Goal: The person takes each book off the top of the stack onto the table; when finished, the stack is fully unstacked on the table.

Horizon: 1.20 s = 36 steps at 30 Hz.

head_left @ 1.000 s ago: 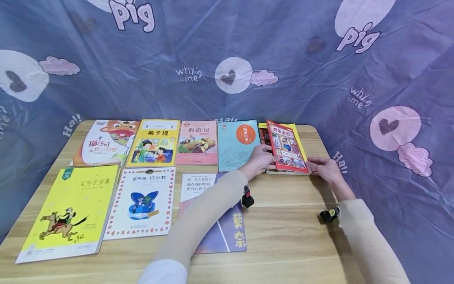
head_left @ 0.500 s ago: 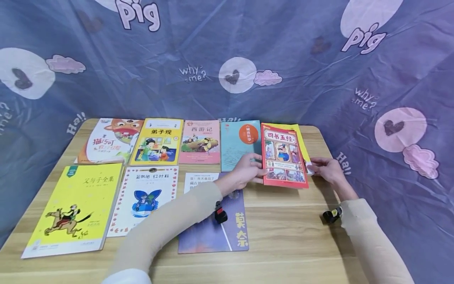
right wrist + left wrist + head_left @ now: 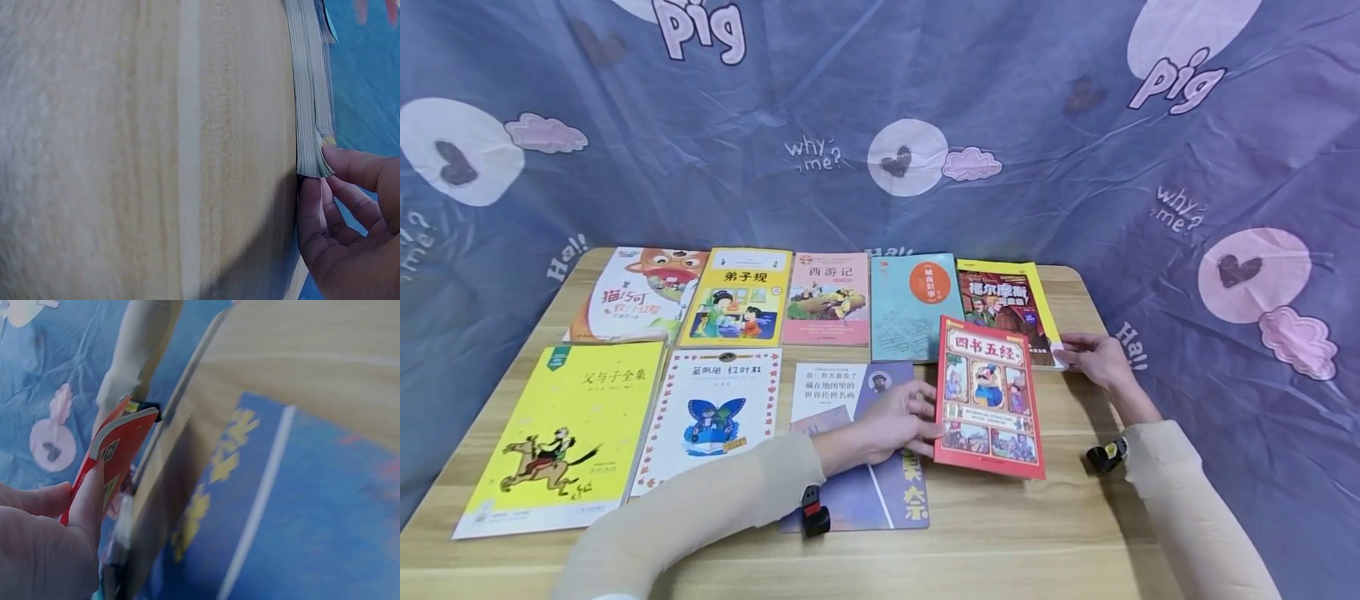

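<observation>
My left hand pinches the left edge of a red book, holding it above the table just right of the purple book. In the left wrist view the red book is seen edge-on between thumb and fingers, its cover bowed. At the back right, my right hand pinches the near right corner of a yellow-edged book with a dark picture cover. The right wrist view shows the thumb over this book's page block and fingers under its corner.
A teal book, a pink book, a yellow book and a white picture book line the back of the wooden table. A large yellow book and a butterfly book lie in front.
The red book, first lying over the yellow-edged one, has moved toward me and slightly left in my left hand, uncovering the cover beneath. My right hand has stayed at the same corner.
</observation>
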### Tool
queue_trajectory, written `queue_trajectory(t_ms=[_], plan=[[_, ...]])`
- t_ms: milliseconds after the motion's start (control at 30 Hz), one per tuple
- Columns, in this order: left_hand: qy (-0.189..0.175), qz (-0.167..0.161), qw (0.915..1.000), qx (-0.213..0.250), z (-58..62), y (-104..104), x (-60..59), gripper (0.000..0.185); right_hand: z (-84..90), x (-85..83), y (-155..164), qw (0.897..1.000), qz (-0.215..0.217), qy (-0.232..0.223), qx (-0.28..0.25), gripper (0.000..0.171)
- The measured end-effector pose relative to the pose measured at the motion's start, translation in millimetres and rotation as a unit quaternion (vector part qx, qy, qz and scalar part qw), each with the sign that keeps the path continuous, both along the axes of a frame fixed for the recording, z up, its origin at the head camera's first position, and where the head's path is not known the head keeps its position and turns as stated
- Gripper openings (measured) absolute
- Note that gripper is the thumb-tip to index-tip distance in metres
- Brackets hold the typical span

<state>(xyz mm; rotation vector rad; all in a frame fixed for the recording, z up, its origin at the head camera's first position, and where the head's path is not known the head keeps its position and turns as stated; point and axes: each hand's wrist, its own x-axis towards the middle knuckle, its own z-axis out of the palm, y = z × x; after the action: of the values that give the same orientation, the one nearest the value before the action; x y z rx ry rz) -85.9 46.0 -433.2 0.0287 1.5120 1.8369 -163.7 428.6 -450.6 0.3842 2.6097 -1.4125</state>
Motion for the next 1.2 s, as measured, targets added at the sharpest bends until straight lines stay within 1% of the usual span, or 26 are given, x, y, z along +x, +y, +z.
queue_trajectory(t_ms=[100, 200, 300, 500, 600, 833, 1033, 1100, 1200], plan=[[-0.008, -0.013, 0.9999, -0.001, -4.9, -1.8, 10.0, 0.042, -0.5, 0.0, 1.0, 1.0, 0.001, 0.003, 0.006, 0.054], [-0.013, -0.019, 0.9997, -0.003, -8.7, -1.8, 18.5, 0.041, -0.8, -0.5, 1.6, 1.0, 0.0, 0.006, 0.012, 0.054], [-0.017, -0.019, 0.9997, -0.003, -11.8, -0.1, 25.9, 0.041, -0.9, -0.9, 1.9, 1.0, -0.002, 0.005, 0.019, 0.054], [-0.035, -0.016, 0.9993, -0.002, -13.9, 3.5, 40.7, 0.044, -1.4, -1.1, 0.9, 1.0, -0.008, 0.005, 0.016, 0.053], [-0.038, -0.014, 0.9992, -0.004, -15.3, 4.7, 45.5, 0.044, -1.4, -1.0, 0.9, 1.0, -0.01, 0.007, 0.018, 0.052], [-0.046, -0.014, 0.9987, -0.017, -19.3, 5.5, 50.3, 0.045, -0.4, 0.0, 0.3, 1.0, -0.01, 0.0, 0.009, 0.054], [-0.044, -0.005, 0.9989, -0.018, -20.8, 7.8, 47.9, 0.043, 0.4, -0.5, 0.1, 1.0, -0.012, 0.003, 0.009, 0.054], [-0.044, -0.015, 0.9987, -0.023, -20.5, 6.8, 46.0, 0.042, 0.4, -0.6, -0.2, 1.0, -0.013, 0.002, 0.009, 0.054], [-0.039, -0.047, 0.9975, -0.036, -19.4, 1.1, 42.5, 0.038, 0.1, -0.9, -1.0, 1.0, -0.014, -0.002, 0.006, 0.055]])
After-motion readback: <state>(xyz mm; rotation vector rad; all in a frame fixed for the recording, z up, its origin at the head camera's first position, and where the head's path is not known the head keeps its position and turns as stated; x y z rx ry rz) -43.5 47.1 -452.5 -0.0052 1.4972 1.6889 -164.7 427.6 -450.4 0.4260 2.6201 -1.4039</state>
